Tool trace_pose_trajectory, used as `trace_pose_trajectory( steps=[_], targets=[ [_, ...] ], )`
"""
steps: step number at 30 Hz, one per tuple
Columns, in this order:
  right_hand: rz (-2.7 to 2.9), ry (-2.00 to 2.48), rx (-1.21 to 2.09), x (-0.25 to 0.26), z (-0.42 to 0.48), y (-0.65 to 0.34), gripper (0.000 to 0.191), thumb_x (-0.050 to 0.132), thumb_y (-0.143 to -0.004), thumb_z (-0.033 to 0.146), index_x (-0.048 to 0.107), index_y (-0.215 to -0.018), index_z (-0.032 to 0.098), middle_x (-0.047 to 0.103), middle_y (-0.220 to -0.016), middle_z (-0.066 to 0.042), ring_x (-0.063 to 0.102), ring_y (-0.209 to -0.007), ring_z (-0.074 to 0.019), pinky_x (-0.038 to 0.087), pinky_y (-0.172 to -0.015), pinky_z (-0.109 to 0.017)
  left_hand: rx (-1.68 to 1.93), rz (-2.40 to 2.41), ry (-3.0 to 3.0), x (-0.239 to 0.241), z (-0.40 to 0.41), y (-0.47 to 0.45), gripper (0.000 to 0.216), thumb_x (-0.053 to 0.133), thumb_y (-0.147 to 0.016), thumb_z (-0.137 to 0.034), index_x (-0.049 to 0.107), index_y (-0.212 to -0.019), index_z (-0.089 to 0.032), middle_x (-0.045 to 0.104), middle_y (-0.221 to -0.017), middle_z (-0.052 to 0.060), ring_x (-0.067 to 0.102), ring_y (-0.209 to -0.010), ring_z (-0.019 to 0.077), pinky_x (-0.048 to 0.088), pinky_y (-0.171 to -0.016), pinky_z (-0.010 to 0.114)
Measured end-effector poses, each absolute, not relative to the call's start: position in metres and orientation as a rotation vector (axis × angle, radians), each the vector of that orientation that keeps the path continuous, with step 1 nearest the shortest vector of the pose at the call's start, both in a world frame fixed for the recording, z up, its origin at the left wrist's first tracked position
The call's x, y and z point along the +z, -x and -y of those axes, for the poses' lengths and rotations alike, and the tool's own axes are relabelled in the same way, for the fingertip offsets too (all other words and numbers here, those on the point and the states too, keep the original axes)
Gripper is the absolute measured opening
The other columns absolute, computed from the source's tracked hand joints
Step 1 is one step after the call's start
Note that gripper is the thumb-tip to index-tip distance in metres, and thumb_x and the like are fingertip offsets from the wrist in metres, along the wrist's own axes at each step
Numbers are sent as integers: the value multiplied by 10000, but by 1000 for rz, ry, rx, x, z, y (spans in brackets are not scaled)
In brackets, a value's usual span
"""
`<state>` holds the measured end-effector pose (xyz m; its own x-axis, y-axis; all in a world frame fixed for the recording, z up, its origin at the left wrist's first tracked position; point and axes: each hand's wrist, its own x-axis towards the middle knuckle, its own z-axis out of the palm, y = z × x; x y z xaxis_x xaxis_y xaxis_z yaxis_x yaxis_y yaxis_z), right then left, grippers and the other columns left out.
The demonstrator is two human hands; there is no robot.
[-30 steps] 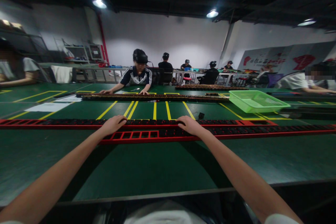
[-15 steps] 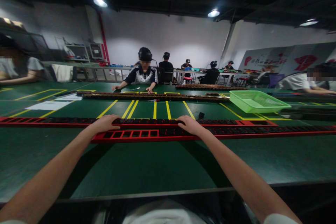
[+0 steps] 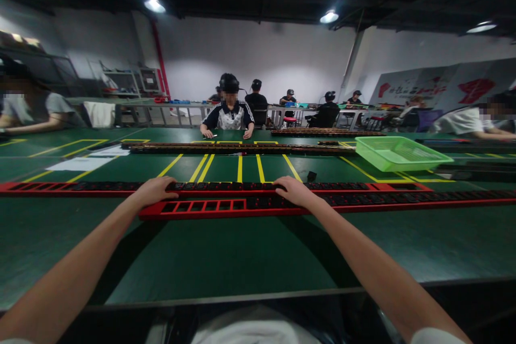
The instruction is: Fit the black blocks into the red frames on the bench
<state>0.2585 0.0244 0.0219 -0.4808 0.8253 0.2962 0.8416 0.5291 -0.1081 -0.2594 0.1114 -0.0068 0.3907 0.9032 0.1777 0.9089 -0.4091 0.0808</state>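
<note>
Two long red frames lie side by side across the table, filled for much of their length with black square pieces. On the far red frame (image 3: 108, 193), my left hand (image 3: 155, 192) is closed over the edge, fingers curled. Farther right, my right hand (image 3: 293, 191) grips the same frame, thumb toward me and fingers over the top. Its heel is above the near red frame (image 3: 193, 215), whose left end shows several open slots. A loose black piece (image 3: 312, 176) lies just beyond my right hand.
A green plastic basket (image 3: 403, 164) stands at right on the green table (image 3: 242, 258). Dark long strips (image 3: 226, 148) lie beyond the yellow tape lines. White paper sheets (image 3: 80, 163) rest at left. A co-worker (image 3: 229, 113) sits opposite; others sit at both sides and behind.
My left hand has shifted slightly left along the far frame; my right hand stays nearly in place. The co-worker opposite has drawn both hands closer to the body.
</note>
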Motion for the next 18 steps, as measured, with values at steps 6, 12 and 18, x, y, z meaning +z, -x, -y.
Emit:
trace_pose_trajectory(
  steps=[6,12,18],
  targets=[
    [2397,1526,-118,25,-25,-262,190,570,-944,289,713,-1000,177,727,-1025,-116,658,-969,-262,497,-863,-361,-341,1673,2580,-6,-106,233,574,631,-721,-647,699,-1118,-239,726,-1124,109,661,-1049,338,496,-899,383],
    [2413,1507,-64,23,-26,-265,191,564,-943,264,709,-1031,177,727,-1065,-110,662,-979,-258,501,-856,-355,-412,1719,2639,-12,-105,213,599,632,-719,-682,697,-1106,-229,726,-1099,101,669,-1007,311,509,-840,358],
    [2381,1498,-55,24,-23,-263,200,570,-938,239,685,-1090,178,718,-1094,-108,661,-989,-248,498,-869,-358,-380,1756,2638,-12,-103,212,628,607,-735,-671,665,-1189,-240,706,-1181,110,655,-1061,323,497,-889,383]
  ],
)
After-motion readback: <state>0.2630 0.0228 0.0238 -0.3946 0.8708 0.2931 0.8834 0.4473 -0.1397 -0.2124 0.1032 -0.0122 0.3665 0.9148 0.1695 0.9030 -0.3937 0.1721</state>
